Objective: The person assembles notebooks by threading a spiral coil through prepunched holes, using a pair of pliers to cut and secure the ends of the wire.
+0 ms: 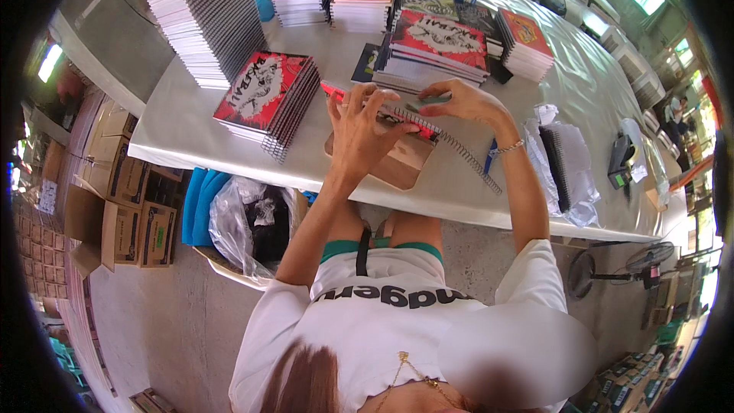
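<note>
My left hand [359,126] grips a red-covered notebook [420,128] held tilted at the table's front edge. A loose metal spiral coil [466,159] runs through part of the notebook's bound edge, and its long free end sticks out to the right. Beneath the notebook lies a brown board [401,164]. Curved over the coil side, my right hand [465,103] has thumb and forefinger apart with nothing seen between them. A short stack of red spiral notebooks [267,95] sits to the left. Another red-topped stack [440,42] stands just beyond my hands.
A tall spiral-notebook stack [202,19] rises at the far left. More stacks, including an orange-covered one [363,0], line the back. On the right, black coils [556,164] lie on silver wrapping near a tape dispenser [623,159]. A plastic-lined box [248,233] stands below the table.
</note>
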Demonstrator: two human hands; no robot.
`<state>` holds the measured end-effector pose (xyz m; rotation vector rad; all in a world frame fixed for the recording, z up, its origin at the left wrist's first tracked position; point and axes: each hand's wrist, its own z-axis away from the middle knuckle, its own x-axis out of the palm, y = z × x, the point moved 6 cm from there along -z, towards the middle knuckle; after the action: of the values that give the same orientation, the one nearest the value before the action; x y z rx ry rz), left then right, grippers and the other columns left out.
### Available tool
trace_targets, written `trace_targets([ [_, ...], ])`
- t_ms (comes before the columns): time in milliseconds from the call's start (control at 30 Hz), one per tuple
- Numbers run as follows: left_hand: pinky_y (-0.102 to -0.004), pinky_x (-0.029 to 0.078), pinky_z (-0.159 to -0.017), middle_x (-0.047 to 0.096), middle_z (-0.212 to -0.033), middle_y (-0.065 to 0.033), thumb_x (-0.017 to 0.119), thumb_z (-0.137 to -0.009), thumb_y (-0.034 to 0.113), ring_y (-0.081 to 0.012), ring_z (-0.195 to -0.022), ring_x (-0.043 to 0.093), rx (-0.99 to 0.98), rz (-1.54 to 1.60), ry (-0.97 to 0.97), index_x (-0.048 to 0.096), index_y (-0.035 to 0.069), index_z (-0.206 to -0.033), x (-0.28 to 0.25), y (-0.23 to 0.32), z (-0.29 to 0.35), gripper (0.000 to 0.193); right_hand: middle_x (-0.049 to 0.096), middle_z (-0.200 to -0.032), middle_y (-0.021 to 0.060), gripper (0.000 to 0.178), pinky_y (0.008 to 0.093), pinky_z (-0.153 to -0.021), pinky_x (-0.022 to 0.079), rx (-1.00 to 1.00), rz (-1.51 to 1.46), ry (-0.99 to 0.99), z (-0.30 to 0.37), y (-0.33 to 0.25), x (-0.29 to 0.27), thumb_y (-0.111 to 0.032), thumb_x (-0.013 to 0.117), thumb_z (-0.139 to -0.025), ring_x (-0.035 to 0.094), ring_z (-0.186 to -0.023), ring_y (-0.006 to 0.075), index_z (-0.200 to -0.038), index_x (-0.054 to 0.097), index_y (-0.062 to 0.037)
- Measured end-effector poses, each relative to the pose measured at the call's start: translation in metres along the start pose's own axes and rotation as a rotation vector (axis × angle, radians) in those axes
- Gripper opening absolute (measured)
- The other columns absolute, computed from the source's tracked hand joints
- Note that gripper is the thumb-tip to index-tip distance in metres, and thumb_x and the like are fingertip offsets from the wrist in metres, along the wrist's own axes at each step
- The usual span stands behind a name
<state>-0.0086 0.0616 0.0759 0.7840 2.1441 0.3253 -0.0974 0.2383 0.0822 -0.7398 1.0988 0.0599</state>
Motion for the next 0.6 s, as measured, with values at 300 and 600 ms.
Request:
trace_targets([
  [300, -0.0529, 0.024, -0.105, 0.043, -0.127, -0.0125, 0.084, -0.064, 0.046, -0.0333, -0.124, 0.039, 0.000, -0.087, 0.139, 0.066, 0.018, -0.102, -0.012, -0.014, -0.005, 0.051, 0.064, -0.116, 0.0108, 0.054, 0.0324, -0.094, 0.045, -0.227, -0.635, -0.008, -0.003, -0.008, 0.000, -0.040, 0.064, -0.090, 0.056, -0.110, 0.0178, -0.124, 0.058, 0.0015],
  [600, -0.0595, 0.026, -0.102, 0.035, -0.134, -0.0189, 0.085, -0.061, 0.050, -0.0416, -0.131, 0.030, -0.095, -0.089, 0.195, 0.062, 0.015, -0.108, -0.010, -0.037, 0.002, 0.063, 0.061, -0.118, 0.0068, 0.057, 0.0278, -0.084, 0.048, 0.107, -0.060, -0.019, -0.022, 0.011, 0.005, -0.049, 0.061, -0.090, 0.057, -0.104, 0.0163, -0.130, 0.055, -0.0084],
])
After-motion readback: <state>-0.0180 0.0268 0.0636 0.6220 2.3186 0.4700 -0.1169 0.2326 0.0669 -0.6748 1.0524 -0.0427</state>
